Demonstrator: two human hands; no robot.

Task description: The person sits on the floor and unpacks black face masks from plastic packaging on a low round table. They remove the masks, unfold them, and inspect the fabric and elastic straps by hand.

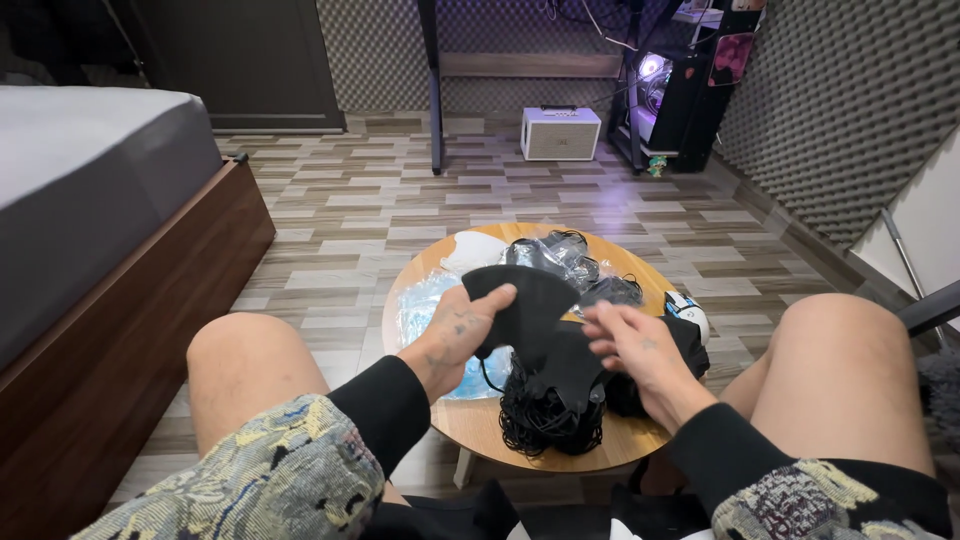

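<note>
My left hand [455, 335] grips a black fabric face mask [535, 310] by its upper left edge, held over a small round wooden table [470, 420]. My right hand [630, 345] rests its fingers on the mask's right side, fingers spread, over a pile of black masks with tangled ear loops [550, 415]. Clear plastic packets with black masks [560, 255] lie at the table's far side. Pale blue masks in plastic [425, 305] lie under my left hand.
My bare knees flank the table. A bed with a wooden frame [120, 300] stands at left. A white speaker box [560, 133] and a lit computer tower [665, 95] sit on the wood-pattern floor at the back. Grey foam panels cover the right wall.
</note>
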